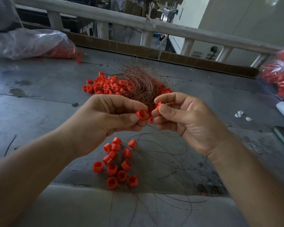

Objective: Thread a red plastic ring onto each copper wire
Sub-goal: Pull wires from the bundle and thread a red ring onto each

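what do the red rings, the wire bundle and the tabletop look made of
Red rings: likely moulded plastic, uniform colour, soft sheen. Wire bundle: thin copper-coloured metal strands, faintly glinting. Tabletop: seems sheet metal, dull grey, stained, with seam lines.

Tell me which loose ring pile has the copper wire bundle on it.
The far pile: the wire bundle sits on it. The near cluster, closest to the camera, has only single strands running through it.
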### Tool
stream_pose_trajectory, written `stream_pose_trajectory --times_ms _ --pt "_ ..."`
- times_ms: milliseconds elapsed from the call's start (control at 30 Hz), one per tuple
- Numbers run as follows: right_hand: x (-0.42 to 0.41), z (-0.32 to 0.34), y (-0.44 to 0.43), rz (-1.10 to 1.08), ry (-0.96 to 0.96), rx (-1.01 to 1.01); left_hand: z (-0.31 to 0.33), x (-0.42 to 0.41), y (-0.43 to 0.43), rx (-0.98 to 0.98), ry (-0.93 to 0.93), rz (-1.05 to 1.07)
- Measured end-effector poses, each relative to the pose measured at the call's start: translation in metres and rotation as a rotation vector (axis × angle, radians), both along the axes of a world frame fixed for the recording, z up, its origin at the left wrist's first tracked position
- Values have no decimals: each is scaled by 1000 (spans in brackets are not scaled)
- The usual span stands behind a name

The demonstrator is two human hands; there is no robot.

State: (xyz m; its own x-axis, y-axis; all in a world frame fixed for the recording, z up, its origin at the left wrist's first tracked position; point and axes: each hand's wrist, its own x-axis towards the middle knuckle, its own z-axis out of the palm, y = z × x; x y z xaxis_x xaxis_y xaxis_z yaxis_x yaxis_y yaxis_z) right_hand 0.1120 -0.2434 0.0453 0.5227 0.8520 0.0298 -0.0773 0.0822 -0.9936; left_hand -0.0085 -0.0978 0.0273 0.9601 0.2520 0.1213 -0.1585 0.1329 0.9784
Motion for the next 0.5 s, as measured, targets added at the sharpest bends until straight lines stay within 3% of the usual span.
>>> stream_pose_trajectory --times_ms 300,500 --pt "-10 -5 3 -77 -333 35 0 0 0 39 10 70" --pt "-12 -8 5 -85 -325 49 1 -1 1 38 8 68"
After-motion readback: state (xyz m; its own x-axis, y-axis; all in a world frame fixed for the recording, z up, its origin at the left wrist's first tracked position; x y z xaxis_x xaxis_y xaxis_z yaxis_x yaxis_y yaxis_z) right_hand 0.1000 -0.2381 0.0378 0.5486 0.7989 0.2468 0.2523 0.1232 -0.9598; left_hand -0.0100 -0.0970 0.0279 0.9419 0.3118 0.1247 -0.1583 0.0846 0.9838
